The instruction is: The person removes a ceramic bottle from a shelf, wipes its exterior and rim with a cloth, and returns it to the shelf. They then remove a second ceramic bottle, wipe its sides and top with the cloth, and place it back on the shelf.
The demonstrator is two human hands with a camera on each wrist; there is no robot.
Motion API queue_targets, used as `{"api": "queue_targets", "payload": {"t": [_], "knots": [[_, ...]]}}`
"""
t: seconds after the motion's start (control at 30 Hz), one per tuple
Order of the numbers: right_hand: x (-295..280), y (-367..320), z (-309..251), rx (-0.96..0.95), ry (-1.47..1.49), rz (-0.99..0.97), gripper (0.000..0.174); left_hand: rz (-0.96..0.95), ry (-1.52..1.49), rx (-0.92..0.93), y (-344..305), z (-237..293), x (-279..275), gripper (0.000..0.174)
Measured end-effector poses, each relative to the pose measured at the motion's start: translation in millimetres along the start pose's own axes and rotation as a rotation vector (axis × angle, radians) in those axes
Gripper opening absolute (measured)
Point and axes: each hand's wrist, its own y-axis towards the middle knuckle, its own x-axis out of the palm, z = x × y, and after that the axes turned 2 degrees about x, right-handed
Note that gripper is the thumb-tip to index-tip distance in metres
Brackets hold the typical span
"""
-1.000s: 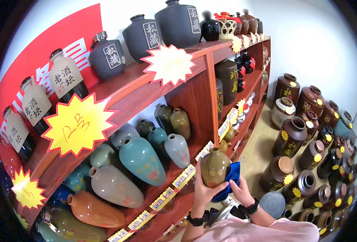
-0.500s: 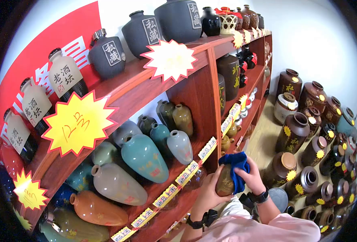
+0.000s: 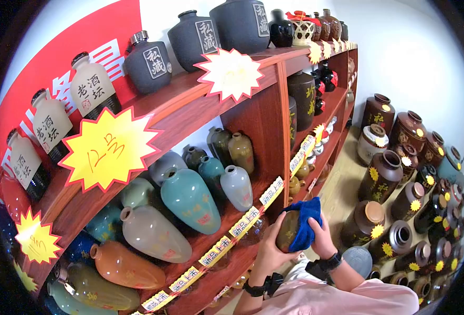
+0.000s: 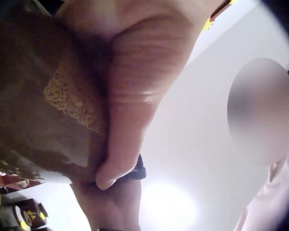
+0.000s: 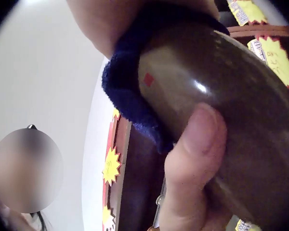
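The olive-brown bottle point(image 3: 287, 231) is gripped by my left hand point(image 3: 270, 252), whose thumb lies along its glossy side. In the left wrist view gold writing shows on the bottle point(image 4: 24, 115) beside the left hand point(image 4: 139, 82). A blue cloth point(image 3: 309, 216) is wrapped over the bottle's far end, and my right hand point(image 3: 324, 240) holds it there. The right wrist view has the right hand point(image 5: 101, 19) at the top, the cloth point(image 5: 120, 91) against the bottle point(image 5: 260, 120) with a small red mark, and the left thumb below. The neck is hidden.
Left of the hands, a red-brown shelf point(image 3: 266, 121) holds glazed bottles, including a teal one point(image 3: 190, 199) and an orange one point(image 3: 127, 265). Price labels point(image 3: 245, 221) line its front edge. Dark jars point(image 3: 381, 176) crowd the floor at the right.
The bottle has turned from neck up to tilted, dropping slightly. The blue cloth has gone from its side to over its end, and the right hand has risen with it.
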Motion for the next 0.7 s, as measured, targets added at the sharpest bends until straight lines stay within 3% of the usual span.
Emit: {"api": "queue_targets", "payload": {"t": [0.13,0.27,0.43,0.57,0.7], "knots": [[-7.2,-11.5,34.2,0.119,0.240,0.003,0.049,0.132,-0.204,0.017,0.3,3.4,3.0,0.101],[-4.4,-17.8,35.6,0.086,0.055,-0.148,0.056,0.322,-0.323,-0.067,-5.7,-3.7,15.6,0.104],[-8.1,-17.0,31.1,0.223,-0.112,-0.298,0.068,0.461,-0.391,0.008,-6.1,1.3,9.4,0.107],[-11.8,-20.3,32.3,0.348,-0.025,-0.393,0.076,0.565,-0.448,0.056,-7.0,-1.2,5.0,0.107],[-14.1,-24.3,35.1,0.365,0.049,-0.487,0.087,0.575,-0.672,-0.122,-26.0,-37.0,11.8,0.097]]}}
